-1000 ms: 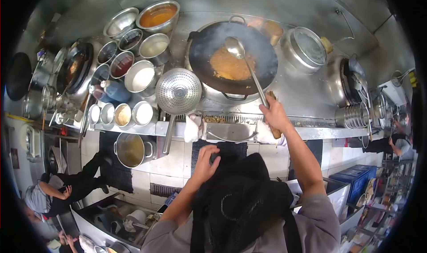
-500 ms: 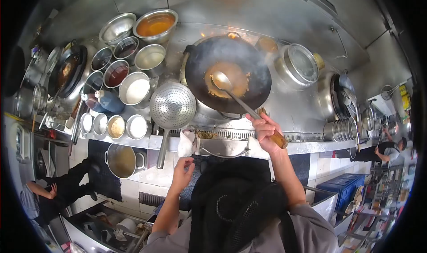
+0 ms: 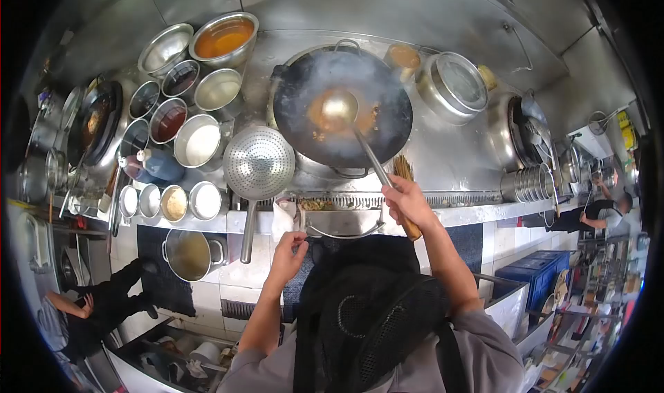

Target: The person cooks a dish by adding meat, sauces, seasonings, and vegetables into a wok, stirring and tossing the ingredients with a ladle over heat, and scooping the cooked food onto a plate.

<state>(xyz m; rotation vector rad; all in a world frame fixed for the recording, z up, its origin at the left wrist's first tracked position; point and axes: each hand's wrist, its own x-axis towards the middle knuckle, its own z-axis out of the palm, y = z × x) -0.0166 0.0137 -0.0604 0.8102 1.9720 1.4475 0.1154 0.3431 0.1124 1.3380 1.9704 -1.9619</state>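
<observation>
My right hand is closed around the wooden end of a long metal ladle. Its bowl is down in the brown liquid and small bits of food in the bottom of a black wok, under rising steam. My left hand hangs in front of the counter edge, fingers loosely bent and apart, with nothing seen in them. Just beyond it a white cloth lies over the edge. A perforated strainer rests left of the wok, its handle jutting past the counter.
Left of the strainer stand several seasoning pots, including one of white powder, and squeeze bottles. A bowl of orange liquid is behind them. Right of the wok are a lidded pot and a bamboo brush. Other people stand far left and right.
The ladle's bowl has shifted within the wok, and my right hand has moved slightly down and left with the handle, now steeper. My left hand stays near the cloth. The view has shifted slightly.
</observation>
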